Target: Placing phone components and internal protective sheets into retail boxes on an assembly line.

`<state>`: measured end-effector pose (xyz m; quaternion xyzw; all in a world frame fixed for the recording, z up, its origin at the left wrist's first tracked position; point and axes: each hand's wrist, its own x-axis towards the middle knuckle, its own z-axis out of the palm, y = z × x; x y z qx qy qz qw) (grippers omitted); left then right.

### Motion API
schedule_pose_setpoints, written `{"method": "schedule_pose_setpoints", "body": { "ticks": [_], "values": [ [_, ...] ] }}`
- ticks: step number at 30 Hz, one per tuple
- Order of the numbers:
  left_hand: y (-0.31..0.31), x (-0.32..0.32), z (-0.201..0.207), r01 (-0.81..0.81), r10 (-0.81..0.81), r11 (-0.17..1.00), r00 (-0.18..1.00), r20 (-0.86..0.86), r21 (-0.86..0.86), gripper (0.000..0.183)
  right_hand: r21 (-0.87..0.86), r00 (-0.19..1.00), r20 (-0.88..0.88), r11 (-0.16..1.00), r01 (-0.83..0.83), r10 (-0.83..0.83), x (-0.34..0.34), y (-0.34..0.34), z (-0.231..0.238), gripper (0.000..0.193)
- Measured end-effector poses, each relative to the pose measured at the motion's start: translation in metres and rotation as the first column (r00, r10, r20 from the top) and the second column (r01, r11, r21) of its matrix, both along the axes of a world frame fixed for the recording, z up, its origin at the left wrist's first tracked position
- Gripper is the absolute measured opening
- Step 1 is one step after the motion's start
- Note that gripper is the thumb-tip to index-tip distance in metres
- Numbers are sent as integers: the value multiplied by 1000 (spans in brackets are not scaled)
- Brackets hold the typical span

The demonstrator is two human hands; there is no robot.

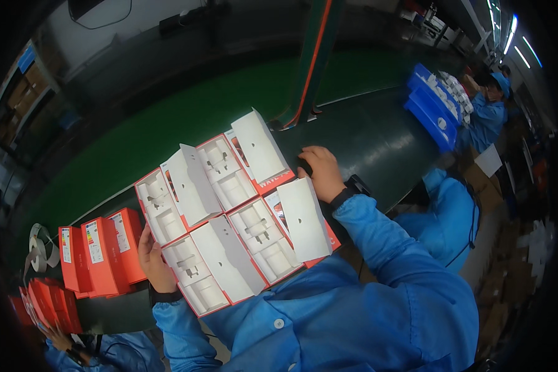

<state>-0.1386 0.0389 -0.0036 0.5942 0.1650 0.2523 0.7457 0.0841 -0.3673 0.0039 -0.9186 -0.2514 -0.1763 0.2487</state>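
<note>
Several open red boxes (226,214) with white inner trays and raised white flaps sit side by side in a block before me. Their tray hollows show only white moulding and dark cut-outs. My left hand (157,263) grips the block's left side, fingers along the edge of the nearer left box. Just past the far right corner, my right hand (322,172) is closed, its fingers curled over a small dark object (304,165). That object is mostly hidden, so its kind cannot be made out.
Closed red boxes (99,257) with labels stand on the left, near white tape rolls (41,249) and another person's hand (60,338). A blue bin (433,108) of white parts is at the far right, by a seated person (491,115). A post (313,62) rises beyond the dark green table (369,136).
</note>
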Motion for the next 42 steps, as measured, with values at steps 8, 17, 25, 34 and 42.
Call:
{"method": "schedule_pose_setpoints", "body": {
  "ticks": [8, 17, 25, 34, 42],
  "values": [
    [-2, 0, 4, -3, 6, 999, 999, -51, 53, 53, -27, 1000, 7, 1000, 15, -15, -1, -1, 4, 35],
    [-1, 1, 1, -7, 12, 996, 998, -59, 86, 53, -15, 1000, -3, 1000, 19, -19, -1, 1, 3, 34],
    [1, -1, 1, -3, 7, 998, 998, -70, 65, 53, -7, 1000, 1, 1000, 11, -11, -1, 1, 2, 33],
    [2, 1, 0, -3, 10, 994, 998, -65, 109, 52, -6, 1000, -3, 1000, 20, -20, 1, 0, 1, 33],
    [7, 1, -8, 14, -12, 999, 999, -49, 51, 51, -4, 1000, 20, 1000, 18, -18, 0, -1, 0, 33]
  ]
}}
